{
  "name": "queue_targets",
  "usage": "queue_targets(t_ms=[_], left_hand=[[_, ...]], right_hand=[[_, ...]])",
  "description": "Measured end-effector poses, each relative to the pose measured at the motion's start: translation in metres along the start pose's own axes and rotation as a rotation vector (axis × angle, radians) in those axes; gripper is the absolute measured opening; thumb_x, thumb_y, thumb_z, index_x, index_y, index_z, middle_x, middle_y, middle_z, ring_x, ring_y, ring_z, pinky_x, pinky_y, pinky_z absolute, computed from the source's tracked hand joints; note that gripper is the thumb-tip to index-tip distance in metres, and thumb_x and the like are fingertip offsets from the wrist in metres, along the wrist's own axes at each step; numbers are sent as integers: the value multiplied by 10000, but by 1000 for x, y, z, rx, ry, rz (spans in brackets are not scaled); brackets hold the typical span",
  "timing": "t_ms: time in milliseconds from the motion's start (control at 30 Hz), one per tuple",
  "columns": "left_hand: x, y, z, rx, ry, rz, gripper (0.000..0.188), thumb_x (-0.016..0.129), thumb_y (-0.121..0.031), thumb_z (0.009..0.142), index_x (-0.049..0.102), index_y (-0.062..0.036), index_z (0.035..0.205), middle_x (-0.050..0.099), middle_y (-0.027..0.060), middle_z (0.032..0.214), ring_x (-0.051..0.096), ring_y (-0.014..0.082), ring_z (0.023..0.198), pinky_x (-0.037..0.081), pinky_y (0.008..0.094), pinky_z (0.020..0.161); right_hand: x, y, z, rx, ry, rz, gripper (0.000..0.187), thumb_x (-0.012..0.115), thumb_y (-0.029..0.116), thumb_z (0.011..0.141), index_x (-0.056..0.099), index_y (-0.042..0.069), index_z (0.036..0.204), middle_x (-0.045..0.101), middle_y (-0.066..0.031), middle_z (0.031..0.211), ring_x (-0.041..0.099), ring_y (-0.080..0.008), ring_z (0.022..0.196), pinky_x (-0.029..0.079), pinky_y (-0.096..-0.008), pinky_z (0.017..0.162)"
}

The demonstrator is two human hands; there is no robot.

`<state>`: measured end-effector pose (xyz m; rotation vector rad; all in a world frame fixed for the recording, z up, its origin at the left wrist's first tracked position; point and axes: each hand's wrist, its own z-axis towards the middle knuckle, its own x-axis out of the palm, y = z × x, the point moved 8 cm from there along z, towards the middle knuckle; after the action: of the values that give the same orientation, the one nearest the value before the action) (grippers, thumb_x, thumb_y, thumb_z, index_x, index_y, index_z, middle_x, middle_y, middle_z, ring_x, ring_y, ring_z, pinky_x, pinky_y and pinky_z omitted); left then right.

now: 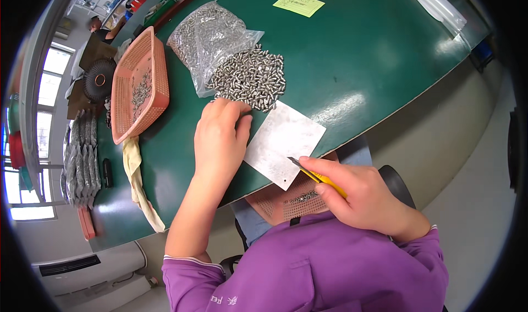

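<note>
Two hands working at lower centre of frame: left hand [220, 136] lying curled on dark green counter [357, 53], fingertips touching heap of small silver metal screws [250, 78] and edge of flat grey metal sheet [283, 142]; right hand [357, 194] gripping yellow-handled utility knife [313, 173], blade tip touching sheet. Judging: screws being sorted; next move needing fingertip pick from heap.

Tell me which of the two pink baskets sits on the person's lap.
The pink basket below the table edge, under the right hand, partly hidden. The other basket rests tilted on the tabletop at the left.
</note>
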<state>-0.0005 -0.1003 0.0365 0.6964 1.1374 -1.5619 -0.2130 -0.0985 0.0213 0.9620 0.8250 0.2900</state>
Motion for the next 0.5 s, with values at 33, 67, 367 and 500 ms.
queue_targets(t_ms=[33,67,367,500], left_hand=[[1,-1,3,36,-20,69,100,725,-51,808,667,-57,889,626,103,892,616,330,895,509,436,771],[4,-1,5,57,-26,109,102,726,-50,803,667,-57,886,625,104,906,614,328,906,511,440,772],[-14,-7,-11,-74,31,-133,106,680,-8,816,606,-24,890,611,119,875,612,317,848,512,410,768],[-20,-12,-45,-235,52,-443,171,638,27,908,666,-12,1071,649,82,930,605,148,754,512,274,693]], right_hand=[[0,1,0,-7,-4,3,463,634,48,900,592,76,1360,720,-129,920,689,-297,712,544,-402,617],[-1,0,-1,-5,-8,1,463,634,48,900,592,76,1360,720,-129,920,689,-297,712,544,-402,617],[-3,-1,0,-5,-19,-16,456,636,43,895,596,68,1348,729,-143,974,702,-301,740,557,-397,637],[5,-4,1,-19,-24,-14,462,637,49,896,591,75,1355,730,-142,972,706,-302,749,559,-404,639]])
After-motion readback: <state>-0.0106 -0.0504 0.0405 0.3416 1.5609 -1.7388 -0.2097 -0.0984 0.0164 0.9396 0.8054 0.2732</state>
